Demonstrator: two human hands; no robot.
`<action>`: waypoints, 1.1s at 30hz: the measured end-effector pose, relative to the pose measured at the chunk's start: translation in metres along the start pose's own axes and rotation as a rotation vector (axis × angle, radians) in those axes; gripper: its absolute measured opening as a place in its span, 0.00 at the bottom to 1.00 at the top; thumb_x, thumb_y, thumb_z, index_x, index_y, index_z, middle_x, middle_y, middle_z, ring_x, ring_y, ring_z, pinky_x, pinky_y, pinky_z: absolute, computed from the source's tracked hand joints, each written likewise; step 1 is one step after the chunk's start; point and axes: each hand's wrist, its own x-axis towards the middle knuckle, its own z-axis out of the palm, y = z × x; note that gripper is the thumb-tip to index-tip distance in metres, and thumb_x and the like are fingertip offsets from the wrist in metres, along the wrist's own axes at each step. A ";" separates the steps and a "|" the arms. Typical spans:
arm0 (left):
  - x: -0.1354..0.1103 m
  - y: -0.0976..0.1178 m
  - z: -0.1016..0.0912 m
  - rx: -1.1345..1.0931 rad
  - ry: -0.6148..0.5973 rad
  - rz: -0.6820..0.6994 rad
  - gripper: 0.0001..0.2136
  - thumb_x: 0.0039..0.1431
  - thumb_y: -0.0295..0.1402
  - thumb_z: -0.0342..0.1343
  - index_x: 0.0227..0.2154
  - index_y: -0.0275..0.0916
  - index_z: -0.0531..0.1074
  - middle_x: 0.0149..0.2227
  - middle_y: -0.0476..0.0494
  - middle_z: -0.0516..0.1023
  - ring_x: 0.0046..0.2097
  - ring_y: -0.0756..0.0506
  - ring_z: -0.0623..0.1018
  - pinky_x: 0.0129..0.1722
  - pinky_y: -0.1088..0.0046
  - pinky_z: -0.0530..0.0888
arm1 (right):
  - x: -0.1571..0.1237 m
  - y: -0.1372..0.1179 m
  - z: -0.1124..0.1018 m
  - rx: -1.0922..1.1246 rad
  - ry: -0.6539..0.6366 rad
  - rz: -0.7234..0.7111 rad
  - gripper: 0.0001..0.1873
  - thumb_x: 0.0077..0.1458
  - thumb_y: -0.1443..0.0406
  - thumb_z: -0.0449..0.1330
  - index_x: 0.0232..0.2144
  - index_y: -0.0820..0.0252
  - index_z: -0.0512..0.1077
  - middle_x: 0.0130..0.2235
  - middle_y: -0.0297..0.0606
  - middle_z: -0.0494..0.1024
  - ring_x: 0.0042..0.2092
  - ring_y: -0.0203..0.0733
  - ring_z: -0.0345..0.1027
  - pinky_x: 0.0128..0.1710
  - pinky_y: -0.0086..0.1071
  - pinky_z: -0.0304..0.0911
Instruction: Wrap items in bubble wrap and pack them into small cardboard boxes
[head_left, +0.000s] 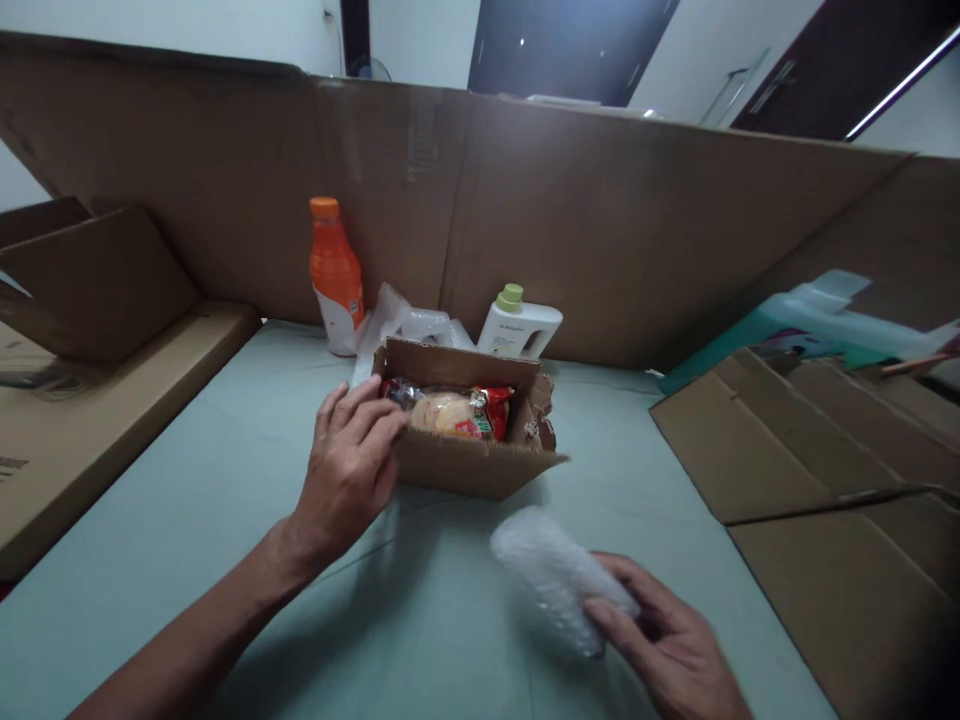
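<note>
A small open cardboard box (465, 468) stands in the middle of the table, with clear and red snack packets (454, 410) inside it. My left hand (352, 450) grips the left end of this box, fingers over its edge and thumb hidden. In front of the box and to its right, my right hand (660, 630) pinches one end of a bubble-wrapped bundle (555, 575). That bundle tilts above the table, apart from the box; what is inside the wrap cannot be made out.
Behind the box are an orange bottle (335, 280), loose bubble wrap (386, 320) and a white bottle with a green cap (519, 325). Cartons (787, 440) and a teal jug (795, 325) occupy the right. A flat carton (97, 420) lies left. A cardboard wall (600, 220) closes the back.
</note>
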 end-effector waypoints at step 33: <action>-0.022 -0.003 0.005 -0.114 -0.004 -0.029 0.11 0.60 0.21 0.56 0.41 0.43 0.75 0.44 0.43 0.79 0.58 0.37 0.73 0.63 0.42 0.61 | 0.170 -0.102 0.082 -1.329 -0.516 -0.796 0.16 0.42 0.75 0.69 0.14 0.56 0.69 0.20 0.36 0.75 0.27 0.42 0.70 0.34 0.38 0.57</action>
